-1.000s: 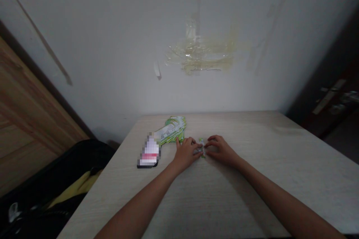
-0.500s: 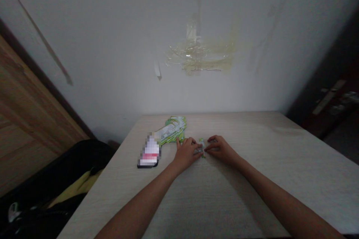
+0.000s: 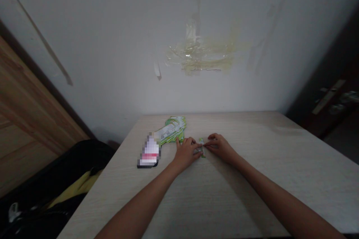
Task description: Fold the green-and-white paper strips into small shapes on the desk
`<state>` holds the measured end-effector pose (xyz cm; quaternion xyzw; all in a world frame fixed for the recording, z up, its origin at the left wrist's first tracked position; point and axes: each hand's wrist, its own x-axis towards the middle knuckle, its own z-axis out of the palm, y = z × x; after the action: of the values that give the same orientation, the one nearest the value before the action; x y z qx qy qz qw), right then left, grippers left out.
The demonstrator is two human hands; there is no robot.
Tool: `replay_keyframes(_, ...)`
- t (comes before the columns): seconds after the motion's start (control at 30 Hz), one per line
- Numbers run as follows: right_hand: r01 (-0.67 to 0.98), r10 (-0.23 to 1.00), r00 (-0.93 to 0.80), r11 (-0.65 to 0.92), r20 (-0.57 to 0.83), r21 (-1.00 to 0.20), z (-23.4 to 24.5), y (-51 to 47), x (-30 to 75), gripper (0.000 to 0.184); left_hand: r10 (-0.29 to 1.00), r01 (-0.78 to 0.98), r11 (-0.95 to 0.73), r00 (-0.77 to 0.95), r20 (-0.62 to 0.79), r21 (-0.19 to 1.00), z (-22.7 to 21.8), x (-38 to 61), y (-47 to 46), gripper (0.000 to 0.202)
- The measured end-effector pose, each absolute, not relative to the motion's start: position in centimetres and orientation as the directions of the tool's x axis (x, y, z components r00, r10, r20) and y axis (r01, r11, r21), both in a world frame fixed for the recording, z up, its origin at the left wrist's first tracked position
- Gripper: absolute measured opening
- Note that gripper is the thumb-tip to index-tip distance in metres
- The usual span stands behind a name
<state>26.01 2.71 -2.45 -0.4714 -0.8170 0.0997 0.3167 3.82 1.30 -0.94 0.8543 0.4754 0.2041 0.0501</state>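
On the table, a small narrow piece of green-and-white printed paper [image 3: 202,154] lies between my hands. My left hand [image 3: 185,153] is on its left side, with thumb and forefinger closed on the paper and partly covering it. From the right, my right hand [image 3: 220,147] pinches at its upper part, thumb and forefinger together at the edge. The fingertips of both hands almost meet there. Just behind my left hand lies a fanned pile of similar green-and-white printed papers [image 3: 174,129].
A phone-like dark-edged object with a blurred-out screen [image 3: 149,153] lies left of my left hand, against the pile. The pale wooden table [image 3: 280,164] backs onto a grey wall with peeling tape [image 3: 199,58]. A black bag [image 3: 81,160] stands beyond the left table edge.
My right hand has moved slightly left, and its thumb and forefinger have closed together at the paper. My left hand, the pile and the phone-like object stay where they were.
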Motion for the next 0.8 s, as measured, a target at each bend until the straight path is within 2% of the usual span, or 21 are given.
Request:
replay_keyframes(0.43,0.808,0.858,-0.304,0.463,0.414,-0.366,-1.93,3.41,25.44,0.022,0.833,0.791,-0.542,0.462,0.304,0.285,-0.41,3.86,0.96,0.028)
replay_keyframes(0.8,0.867,0.876,-0.305,0.418,0.375,-0.272,-1.75,2.77,25.09,0.035,0.836,0.802,-0.535,0.456,0.305,0.266,-0.66,3.90,1.15,0.029)
